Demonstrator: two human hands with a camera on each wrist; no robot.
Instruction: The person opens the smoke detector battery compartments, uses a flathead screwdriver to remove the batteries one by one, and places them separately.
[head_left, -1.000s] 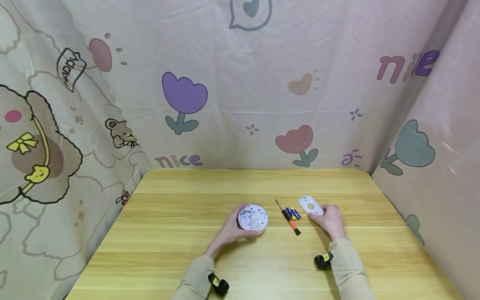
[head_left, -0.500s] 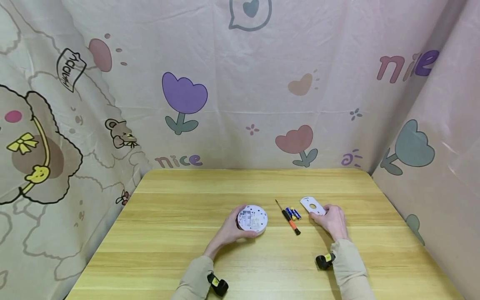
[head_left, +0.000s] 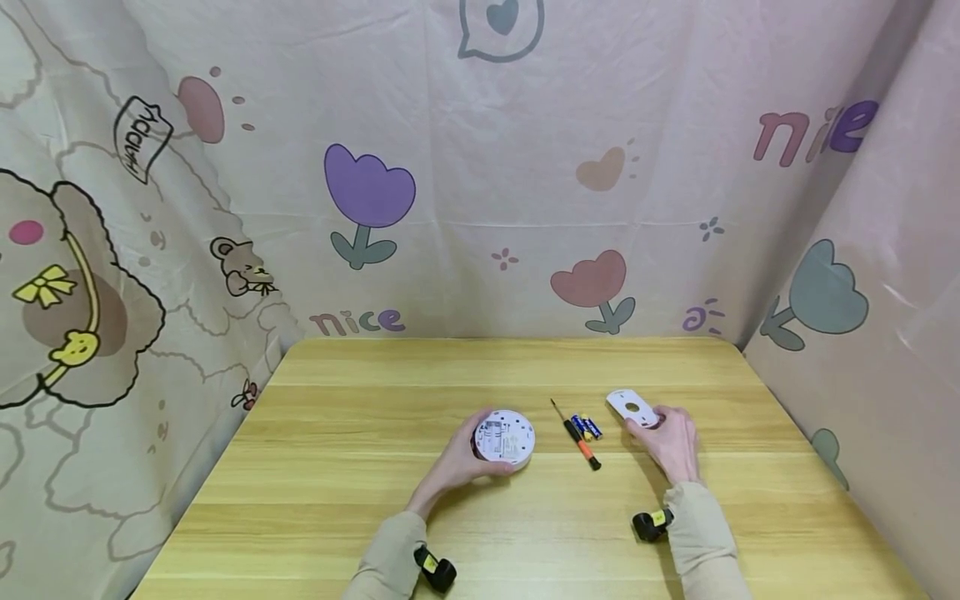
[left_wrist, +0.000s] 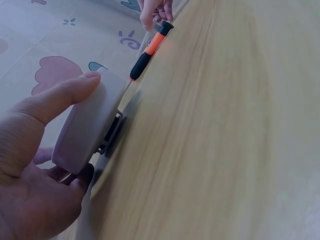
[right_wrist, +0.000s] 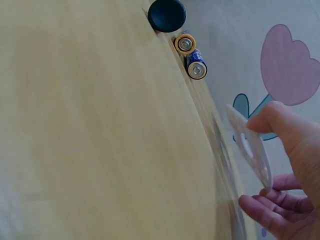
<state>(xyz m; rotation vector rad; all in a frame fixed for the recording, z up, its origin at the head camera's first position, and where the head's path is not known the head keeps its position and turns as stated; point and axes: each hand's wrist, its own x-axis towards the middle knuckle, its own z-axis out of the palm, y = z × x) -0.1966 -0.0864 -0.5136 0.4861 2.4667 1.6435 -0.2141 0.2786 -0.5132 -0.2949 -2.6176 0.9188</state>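
My left hand (head_left: 456,461) grips a round white device (head_left: 512,435) that resembles a smoke detector, its labelled face turned up. In the left wrist view the thumb lies on the device's (left_wrist: 90,120) side wall, and dark parts stick out beneath it, above the table. With thumb and fingers my right hand (head_left: 673,443) pinches a thin white plate (head_left: 621,402) with a round central hole. Seen from the right wrist, the plate (right_wrist: 259,155) stands tilted, held by its edges. Between the hands lie a screwdriver (head_left: 581,442) with a black and orange handle and two blue batteries (head_left: 591,427).
A wooden table (head_left: 360,417) carries everything. Patterned cloth (head_left: 480,150) hangs behind it and along both sides. Black cameras (head_left: 437,573) sit on both wrists. The screwdriver's tip points away from me.
My right hand has shifted slightly right with the white plate, whose tilt has changed a little. My left hand and the round device have stayed nearly still.
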